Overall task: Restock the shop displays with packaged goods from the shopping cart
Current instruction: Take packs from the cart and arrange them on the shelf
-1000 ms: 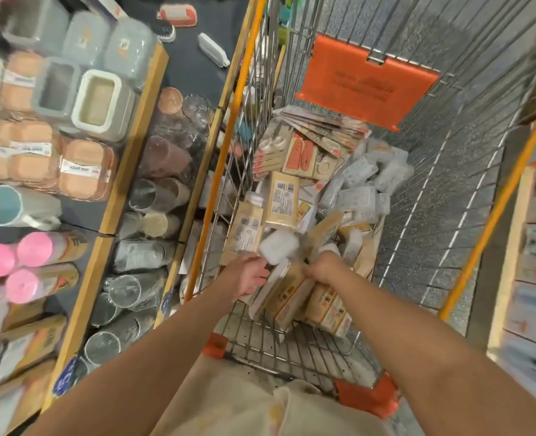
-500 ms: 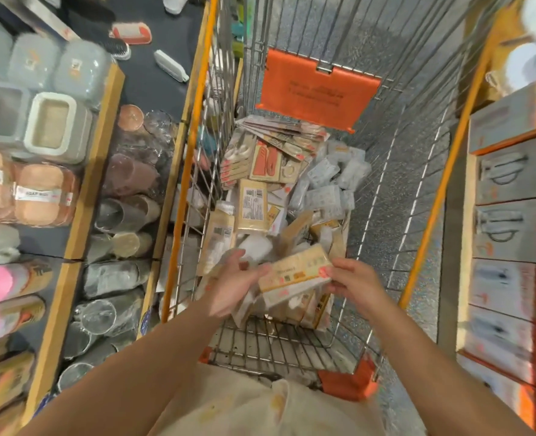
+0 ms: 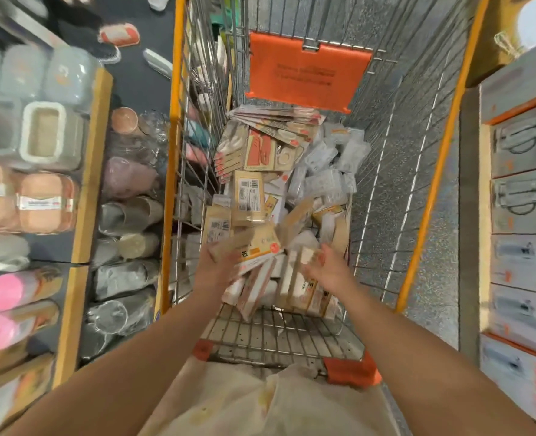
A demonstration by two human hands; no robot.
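Note:
A wire shopping cart (image 3: 178,152) with orange trim stands in front of me, full of flat packaged goods (image 3: 279,190) in tan card and clear plastic. My left hand (image 3: 216,272) holds a tan boxed pack (image 3: 251,250) with an orange label, lifted above the pile. My right hand (image 3: 326,269) hovers beside it with fingers spread, just off the pack's right end and above upright packs (image 3: 295,287). Motion blurs both hands.
Left shelves hold lidded containers (image 3: 43,133), peach boxes (image 3: 45,202), pink-capped bottles (image 3: 7,291) and wrapped cups (image 3: 125,278). Grey boxes with handle pictures (image 3: 521,199) are stacked on the right. An orange child-seat flap (image 3: 307,70) hangs at the cart's far end. Speckled floor (image 3: 436,247) shows through.
The tan pack, held by both hands half a second ago, now stays in my left hand alone. My right hand has let go and opened. The view shifted slightly.

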